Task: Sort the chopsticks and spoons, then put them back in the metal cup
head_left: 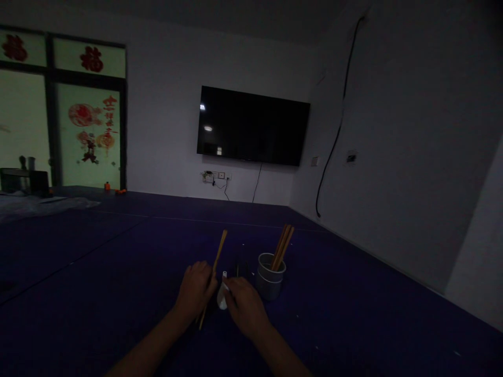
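My left hand [197,287] is closed around a pair of wooden chopsticks [220,248], held at a slant over the table. Their far ends stick out above the fingers and their near ends show below the hand. Just to the right is a small white spoon [222,300], its bowl toward me. The fingers of my right hand [244,303] pinch it from the right side, hiding part of its handle. Right of that hand stands a grey metal cup [269,286] with several wooden chopsticks [283,246] leaning in it. Something thin and dark lies beyond my right fingers, too dim to name.
The dark blue tabletop [118,251] reaches to the walls. Clear plastic sheeting [43,206] and a dark box [25,180] are at the far left. Small orange items [120,192] sit near the door. A television [253,125] and a hanging black cable [338,125] are on the walls.
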`<state>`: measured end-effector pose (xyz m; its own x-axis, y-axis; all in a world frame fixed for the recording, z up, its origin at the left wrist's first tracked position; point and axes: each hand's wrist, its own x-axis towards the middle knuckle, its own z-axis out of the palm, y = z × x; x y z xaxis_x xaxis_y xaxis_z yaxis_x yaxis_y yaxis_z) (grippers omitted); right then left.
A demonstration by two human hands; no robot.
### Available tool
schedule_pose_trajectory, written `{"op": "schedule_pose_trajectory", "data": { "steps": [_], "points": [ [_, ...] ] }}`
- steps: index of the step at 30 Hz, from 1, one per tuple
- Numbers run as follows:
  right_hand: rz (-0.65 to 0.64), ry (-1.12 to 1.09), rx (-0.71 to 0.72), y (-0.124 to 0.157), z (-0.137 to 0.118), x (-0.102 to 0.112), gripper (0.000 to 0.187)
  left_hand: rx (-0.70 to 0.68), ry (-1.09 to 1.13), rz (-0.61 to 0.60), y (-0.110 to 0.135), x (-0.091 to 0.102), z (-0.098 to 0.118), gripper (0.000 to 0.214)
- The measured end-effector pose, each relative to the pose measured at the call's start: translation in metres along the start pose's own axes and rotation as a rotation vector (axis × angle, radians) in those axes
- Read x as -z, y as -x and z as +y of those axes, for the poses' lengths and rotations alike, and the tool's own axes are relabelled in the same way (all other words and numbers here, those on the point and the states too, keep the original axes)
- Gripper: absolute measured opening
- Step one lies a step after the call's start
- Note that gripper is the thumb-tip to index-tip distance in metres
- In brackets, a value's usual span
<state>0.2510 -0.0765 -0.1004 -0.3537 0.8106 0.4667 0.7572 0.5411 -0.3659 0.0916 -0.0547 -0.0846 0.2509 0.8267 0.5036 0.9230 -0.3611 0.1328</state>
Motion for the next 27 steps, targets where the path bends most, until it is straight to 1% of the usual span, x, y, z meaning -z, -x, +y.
{"op": "schedule_pose_trajectory", "data": {
  "steps": [3,6,8,10,14,17,21,24,27],
  "points": [
    [0.132,-0.085,-0.022,0.0,-0.003,0.005,0.036,-0.219,0.064,0.195,0.004,-0.008,0.001,0.029],
    [0.258,-0.213,0.026,0.002,-0.007,0.01,0.035,-0.456,0.1,0.401,0.01,-0.016,0.004,0.027],
    [0.302,-0.296,0.056,0.004,-0.011,0.012,0.034,-0.537,0.136,0.49,0.013,-0.018,0.007,0.026],
    [0.317,-0.362,0.06,0.005,-0.015,0.012,0.032,-0.564,0.185,0.528,0.014,-0.016,0.01,0.026],
    [0.346,-0.423,0.018,0.005,-0.017,0.01,0.033,-0.576,0.268,0.517,0.015,-0.013,0.013,0.024],
    [0.372,-0.433,-0.021,0.003,-0.015,0.008,0.035,-0.551,0.34,0.437,0.016,-0.014,0.014,0.026],
    [0.365,-0.46,-0.036,0.001,-0.011,0.007,0.033,-0.498,0.446,0.334,0.018,-0.017,0.016,0.03],
    [0.356,-0.465,-0.031,0.0,-0.012,0.009,0.032,-0.481,0.479,0.302,0.018,-0.019,0.017,0.031],
    [0.352,-0.467,-0.007,0.0,-0.013,0.011,0.032,-0.479,0.476,0.308,0.018,-0.019,0.017,0.032]
  ]
}}
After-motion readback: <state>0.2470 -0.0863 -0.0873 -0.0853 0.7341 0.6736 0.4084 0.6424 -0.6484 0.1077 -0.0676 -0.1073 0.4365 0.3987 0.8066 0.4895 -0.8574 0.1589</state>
